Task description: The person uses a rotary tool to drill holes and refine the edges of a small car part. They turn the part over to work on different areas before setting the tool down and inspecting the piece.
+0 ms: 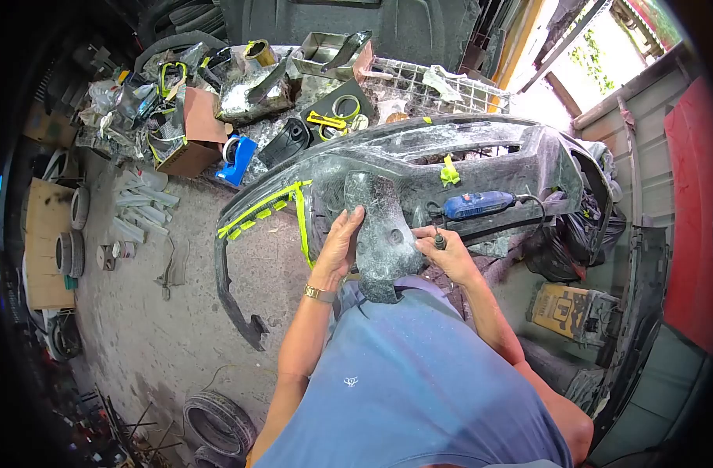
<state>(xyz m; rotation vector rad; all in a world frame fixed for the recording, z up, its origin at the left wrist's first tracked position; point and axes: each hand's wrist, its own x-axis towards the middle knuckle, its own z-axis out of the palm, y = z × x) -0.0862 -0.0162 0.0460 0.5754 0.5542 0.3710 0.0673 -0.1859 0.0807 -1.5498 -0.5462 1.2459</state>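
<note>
A dark, dust-covered plastic panel [380, 234] stands upright against my body. My left hand [341, 243] grips its left edge, thumb on the face. At the panel's right edge, my right hand [448, 253] is closed around a small dark rotary tool handpiece [440, 241], close to a round hole in the panel. Whether the tip touches the panel is hidden by my fingers. Just beyond, a blue rotary tool [478, 205] with a dark cord lies on a large dusty car bumper [337, 168]. Yellow-green tape [302, 218] runs along the bumper's left part.
Behind the bumper, a cluttered bench holds a blue tape dispenser [236, 160], a yellow cutter [327, 120] and a cardboard box [189, 148]. Tyres [220, 421] lie on the floor at lower left. On the right are a black bag [567, 242] and a printed carton [571, 312].
</note>
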